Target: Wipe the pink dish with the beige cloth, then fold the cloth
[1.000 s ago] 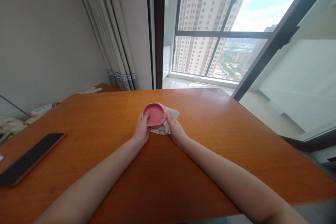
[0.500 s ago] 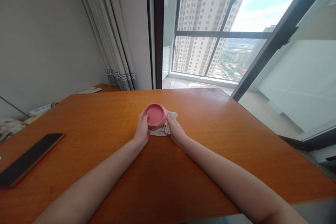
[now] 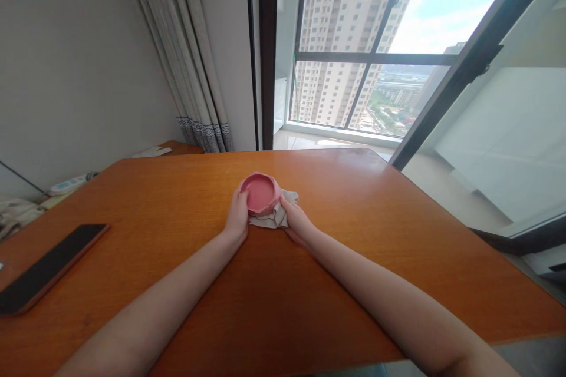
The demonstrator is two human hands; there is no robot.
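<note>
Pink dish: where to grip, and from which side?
I'd take the pink dish by its left wall, coming from the left, thumb at the rim, as the left hand does. The open top leaves a raised rim to pinch; the right side looks busier, with the right hand and bunched cloth there.

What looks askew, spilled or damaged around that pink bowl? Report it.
Nothing stands out, and no spill shows. The pink bowl in the left hand looks whole; the greyish cloth at the right hand is merely crumpled.
</note>
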